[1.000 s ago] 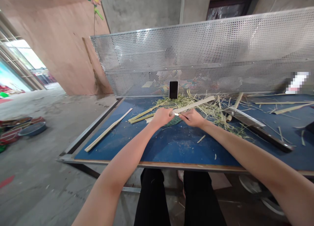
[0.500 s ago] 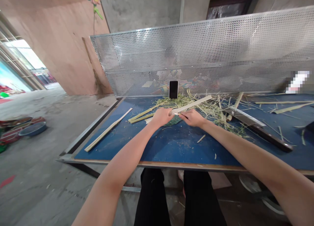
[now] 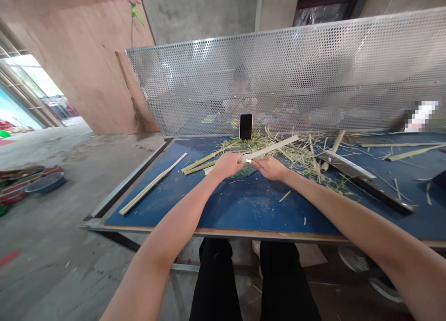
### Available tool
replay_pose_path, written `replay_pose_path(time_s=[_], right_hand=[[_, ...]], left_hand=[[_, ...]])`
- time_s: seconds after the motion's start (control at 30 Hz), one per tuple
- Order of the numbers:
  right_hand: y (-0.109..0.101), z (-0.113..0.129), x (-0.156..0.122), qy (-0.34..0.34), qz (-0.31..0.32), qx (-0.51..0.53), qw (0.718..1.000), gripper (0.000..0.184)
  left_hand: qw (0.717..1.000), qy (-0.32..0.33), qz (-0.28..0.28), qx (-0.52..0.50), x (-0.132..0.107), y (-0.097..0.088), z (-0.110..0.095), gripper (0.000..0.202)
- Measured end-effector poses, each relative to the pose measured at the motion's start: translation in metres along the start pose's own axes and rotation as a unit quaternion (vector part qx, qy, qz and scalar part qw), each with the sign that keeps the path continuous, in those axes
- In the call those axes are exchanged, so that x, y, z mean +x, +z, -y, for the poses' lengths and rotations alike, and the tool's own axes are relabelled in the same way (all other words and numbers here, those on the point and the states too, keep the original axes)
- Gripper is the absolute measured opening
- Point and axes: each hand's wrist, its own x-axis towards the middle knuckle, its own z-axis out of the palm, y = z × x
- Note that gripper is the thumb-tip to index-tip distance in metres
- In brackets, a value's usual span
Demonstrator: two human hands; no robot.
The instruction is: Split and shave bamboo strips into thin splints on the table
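Note:
My left hand (image 3: 228, 165) is closed around the near end of a pale, flat bamboo strip (image 3: 275, 147), which slants up and away to the right over the shavings. Close beside it, my right hand (image 3: 271, 167) is pinched shut. A small bright white piece (image 3: 248, 161) shows between the hands, at the right fingertips; its kind I cannot make out. Under the hands lies something green and see-through (image 3: 245, 171) on the blue tabletop (image 3: 244, 205). Greenish strips (image 3: 199, 167) lie just left of my left hand.
Thin shavings (image 3: 296, 151) are heaped behind the hands. A large knife (image 3: 365, 181) with a dark handle lies at right. One long strip (image 3: 153, 184) rests at left. A phone (image 3: 245, 127) stands against the perforated metal panel (image 3: 209, 88) along the table's back.
The hands and the strip stay nearly in place. The white piece at the right fingertips looks brighter, and the view has shifted slightly.

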Motion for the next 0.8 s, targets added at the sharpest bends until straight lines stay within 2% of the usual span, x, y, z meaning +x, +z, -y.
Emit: replay_pose_path(time_s=[0.2, 0.33, 0.63, 0.8], right_hand=[[0.0, 0.005, 0.003, 0.025, -0.013, -0.004, 1.0, 0.047], [-0.001, 0.006, 0.004, 0.043, -0.001, -0.006, 0.999, 0.047], [-0.008, 0.017, 0.009, 0.103, 0.044, -0.114, 0.987, 0.053], [-0.014, 0.027, 0.011, 0.138, 0.065, -0.144, 0.978, 0.056]], left_hand=[[1.0, 0.0, -0.002, -0.012, 0.001, -0.007, -0.002, 0.025], [1.0, -0.001, 0.004, -0.005, 0.002, -0.008, -0.001, 0.025], [0.99, -0.004, -0.013, -0.138, 0.006, 0.004, 0.005, 0.035], [0.986, -0.01, -0.003, -0.168, 0.008, 0.008, 0.007, 0.037]])
